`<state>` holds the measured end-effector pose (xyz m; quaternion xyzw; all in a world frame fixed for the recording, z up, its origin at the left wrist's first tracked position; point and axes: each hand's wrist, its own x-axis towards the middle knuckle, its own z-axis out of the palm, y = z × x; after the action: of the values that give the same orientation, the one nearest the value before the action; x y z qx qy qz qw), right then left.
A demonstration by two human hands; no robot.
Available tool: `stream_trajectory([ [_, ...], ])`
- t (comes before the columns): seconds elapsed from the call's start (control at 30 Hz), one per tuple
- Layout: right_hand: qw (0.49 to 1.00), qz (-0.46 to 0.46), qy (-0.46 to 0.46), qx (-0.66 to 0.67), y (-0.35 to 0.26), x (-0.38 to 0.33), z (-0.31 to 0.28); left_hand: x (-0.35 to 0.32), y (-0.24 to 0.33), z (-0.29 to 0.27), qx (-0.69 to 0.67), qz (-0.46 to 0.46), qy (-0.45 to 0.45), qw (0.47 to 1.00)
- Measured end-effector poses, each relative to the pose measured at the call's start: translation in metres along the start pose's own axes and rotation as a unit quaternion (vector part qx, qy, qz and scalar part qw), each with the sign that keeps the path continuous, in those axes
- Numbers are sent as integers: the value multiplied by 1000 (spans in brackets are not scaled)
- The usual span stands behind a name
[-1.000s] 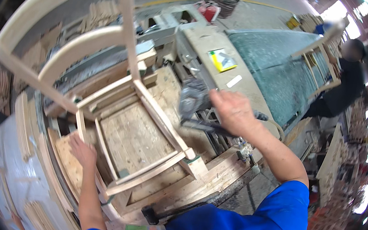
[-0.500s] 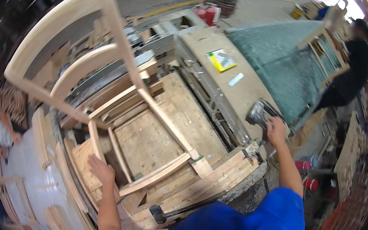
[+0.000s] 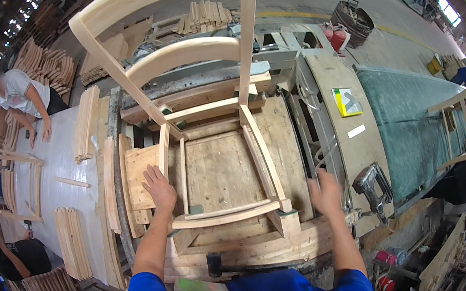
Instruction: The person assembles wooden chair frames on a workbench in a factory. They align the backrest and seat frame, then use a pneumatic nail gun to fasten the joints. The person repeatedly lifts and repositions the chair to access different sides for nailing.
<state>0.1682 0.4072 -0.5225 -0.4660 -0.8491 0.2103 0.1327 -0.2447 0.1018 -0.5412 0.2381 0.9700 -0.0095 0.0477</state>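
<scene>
We see an unfinished wooden chair frame [image 3: 213, 114] standing on a workbench [image 3: 279, 145] of rough boards, its curved back rails rising toward the top of the view and its seat rails forming an open square over the bench. Our left hand [image 3: 159, 189] lies flat, fingers together, on the left seat rail and the small board beside it, gripping nothing. Our right hand [image 3: 325, 193] hangs in the air above the bench's right edge, fingers spread wide and empty, blurred, just right of the chair's front corner. A power tool [image 3: 372, 189] sits just beyond that hand on the curved side table [image 3: 361, 144]. A hammer [image 3: 241, 266] lies on the near boards below the front rail. Stacks of wooden slats [image 3: 85, 123] rest on the white table [image 3: 59, 165] to the left, where another person [image 3: 20, 97] leans
</scene>
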Motion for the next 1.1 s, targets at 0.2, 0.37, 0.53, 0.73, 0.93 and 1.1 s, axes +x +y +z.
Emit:
stream_trajectory([
  [0.2, 895, 217, -250, 297, -74, 87, 105, 20, 30, -1, -39, 66, 17, 997],
  [0.37, 901, 198, -222, 317, -92, 86, 113, 23, 5, -8, -89, 87, 26, 992],
  [0.53, 913, 196, -207, 292, -73, 87, 78, 26, 46, -39, -204, -22, -72, 976],
  [0.73, 928, 145, -175, 295, -82, 94, 16, 18, 30, -59, -352, 52, 19, 934],
  [0.93, 915, 102, -172, 351, -112, 79, -108, 13, 16, -112, -424, 116, 7, 898],
  [1.1, 928, 62, -143, 339, -128, 28, -188, -46, 20, -193, -484, 173, 44, 857],
])
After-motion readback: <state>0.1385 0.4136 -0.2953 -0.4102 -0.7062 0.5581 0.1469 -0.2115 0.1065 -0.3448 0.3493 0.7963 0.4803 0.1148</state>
